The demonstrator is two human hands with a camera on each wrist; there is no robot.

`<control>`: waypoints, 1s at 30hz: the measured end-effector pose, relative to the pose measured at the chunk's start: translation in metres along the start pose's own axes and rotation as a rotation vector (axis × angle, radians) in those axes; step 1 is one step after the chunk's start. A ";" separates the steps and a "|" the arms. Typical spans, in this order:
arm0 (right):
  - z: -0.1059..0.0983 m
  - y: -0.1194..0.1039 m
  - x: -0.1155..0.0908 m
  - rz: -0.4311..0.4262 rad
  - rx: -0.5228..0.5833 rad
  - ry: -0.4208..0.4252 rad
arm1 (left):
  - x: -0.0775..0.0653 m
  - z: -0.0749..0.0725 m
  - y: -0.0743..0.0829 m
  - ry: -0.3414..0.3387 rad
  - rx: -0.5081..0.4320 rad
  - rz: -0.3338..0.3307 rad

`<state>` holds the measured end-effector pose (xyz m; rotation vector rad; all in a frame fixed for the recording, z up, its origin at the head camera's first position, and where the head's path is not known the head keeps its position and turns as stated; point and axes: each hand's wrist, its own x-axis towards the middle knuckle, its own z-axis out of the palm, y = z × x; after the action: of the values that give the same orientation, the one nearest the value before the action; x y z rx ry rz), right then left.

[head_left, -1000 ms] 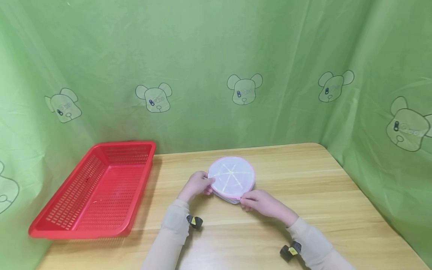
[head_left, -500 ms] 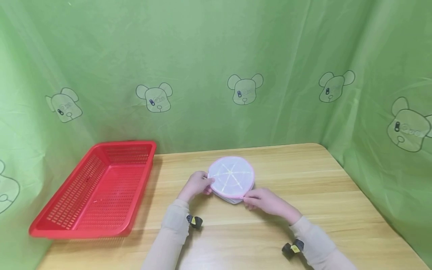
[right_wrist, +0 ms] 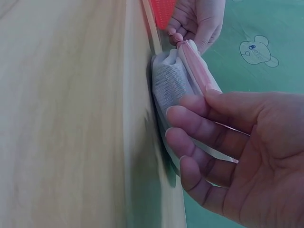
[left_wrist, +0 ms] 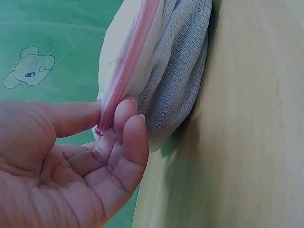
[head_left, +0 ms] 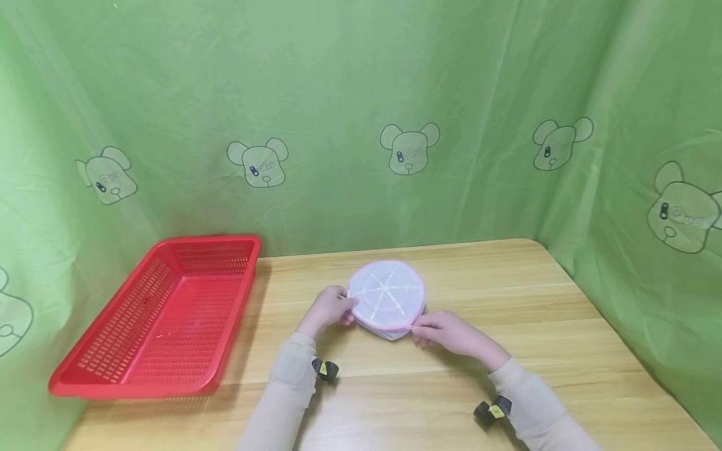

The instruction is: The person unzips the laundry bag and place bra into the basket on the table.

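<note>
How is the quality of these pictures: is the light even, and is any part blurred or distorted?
Head view: soft, even light, sharp overall, with faint shadows under the round mesh bag and red basket; the edges bend slightly. Left wrist view: the left hand is close and a little soft, the pink zipper clear. Right wrist view: the table is blurred, the right hand dim.

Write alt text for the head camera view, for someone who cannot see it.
Two hands work on a round white mesh pouch with a pink zipper rim on a wooden table: the left hand pinches its left edge, the right hand pinches the zipper at its near right edge. A red plastic basket sits left, before a green curtain.
</note>
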<state>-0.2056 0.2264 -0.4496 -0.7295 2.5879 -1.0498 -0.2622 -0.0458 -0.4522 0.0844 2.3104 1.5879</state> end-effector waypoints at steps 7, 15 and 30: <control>-0.005 0.002 -0.002 0.001 -0.016 0.006 | 0.002 -0.001 -0.002 -0.002 0.012 0.001; -0.009 0.002 -0.003 -0.006 -0.024 0.010 | 0.001 -0.001 0.001 -0.006 0.003 -0.008; -0.007 0.003 -0.003 0.003 -0.010 0.017 | 0.001 -0.002 0.000 0.004 0.019 -0.006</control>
<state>-0.2065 0.2336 -0.4466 -0.7219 2.6094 -1.0478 -0.2634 -0.0475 -0.4520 0.0781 2.3268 1.5654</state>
